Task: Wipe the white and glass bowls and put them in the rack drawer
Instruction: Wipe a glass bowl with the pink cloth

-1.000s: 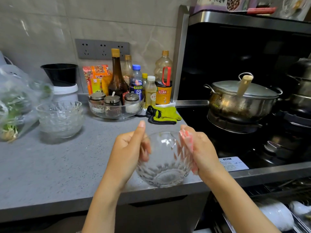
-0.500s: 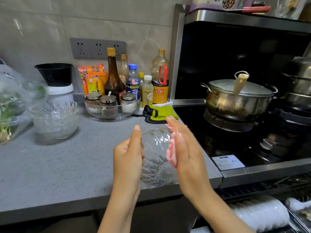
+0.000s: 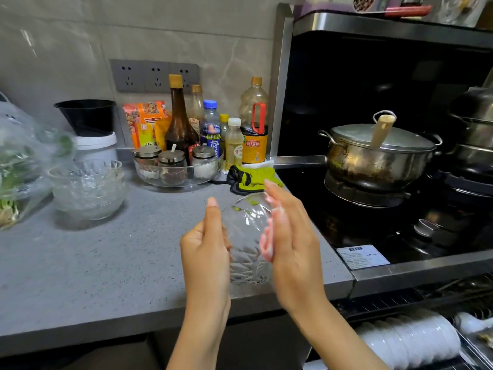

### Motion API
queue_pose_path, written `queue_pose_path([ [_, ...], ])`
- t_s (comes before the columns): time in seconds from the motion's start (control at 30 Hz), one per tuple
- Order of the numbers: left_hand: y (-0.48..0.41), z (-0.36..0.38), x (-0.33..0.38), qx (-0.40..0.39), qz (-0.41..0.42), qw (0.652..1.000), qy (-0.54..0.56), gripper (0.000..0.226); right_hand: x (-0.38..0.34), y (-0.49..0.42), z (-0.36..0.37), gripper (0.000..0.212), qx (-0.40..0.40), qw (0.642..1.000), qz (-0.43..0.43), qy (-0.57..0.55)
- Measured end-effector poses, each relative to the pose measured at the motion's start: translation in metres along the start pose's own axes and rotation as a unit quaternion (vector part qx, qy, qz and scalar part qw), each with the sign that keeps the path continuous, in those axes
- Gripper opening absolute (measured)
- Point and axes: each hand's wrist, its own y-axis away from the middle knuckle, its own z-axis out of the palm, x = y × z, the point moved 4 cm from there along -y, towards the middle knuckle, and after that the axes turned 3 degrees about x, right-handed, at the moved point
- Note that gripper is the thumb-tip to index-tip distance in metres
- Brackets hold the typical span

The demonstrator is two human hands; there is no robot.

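Glass bowl (image 3: 246,236) tilted between left hand (image 3: 206,252) and right hand (image 3: 293,241), mouth seemingly rightward.

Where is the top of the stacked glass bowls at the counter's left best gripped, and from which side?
Likely the top bowl's rim, pinched from above on its right side: the stacked glass bowls sit upright and nested, leaving only that rim exposed, and a plastic bag crowds their left.

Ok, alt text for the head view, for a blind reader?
A left hand grips a tilted glass bowl over a grey counter while the right hand presses a pink cloth to it. Stacked glass bowls sit at left; white bowls lie in the rack drawer.
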Motion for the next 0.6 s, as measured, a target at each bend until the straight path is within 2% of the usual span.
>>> queue_pose_path([
  [0.07,0.000,0.003,-0.002,-0.029,0.016,0.999,-0.010,0.056,-0.009,0.000,0.006,0.042,-0.002,0.987,-0.087,0.132],
  [0.13,0.002,0.004,-0.003,-0.054,0.013,0.998,-0.013,0.065,-0.014,-0.005,0.007,0.040,-0.003,0.982,-0.094,0.162],
  [0.2,0.002,0.001,-0.002,-0.052,0.002,0.999,-0.010,0.063,-0.010,-0.013,0.002,0.040,-0.010,0.996,-0.047,0.080],
  [0.27,0.000,-0.004,-0.001,-0.048,-0.021,0.999,0.013,0.051,0.002,-0.021,-0.004,0.039,-0.015,0.995,0.078,-0.064],
  [0.37,-0.004,-0.007,0.002,-0.065,-0.047,0.995,0.062,0.037,0.032,-0.015,-0.004,0.032,0.002,0.927,0.293,-0.232],
  [0.4,-0.006,-0.008,0.002,-0.067,-0.051,0.995,0.060,0.037,0.037,-0.011,-0.005,0.030,0.019,0.911,0.321,-0.259],
  [0.5,-0.010,-0.008,0.004,-0.078,-0.052,0.995,0.029,0.046,0.033,-0.010,-0.007,0.024,0.056,0.885,0.326,-0.328],
  [0.6,-0.014,-0.008,0.006,-0.111,-0.043,0.991,-0.064,0.066,0.025,-0.011,-0.015,0.021,0.068,0.883,0.328,-0.328],
])
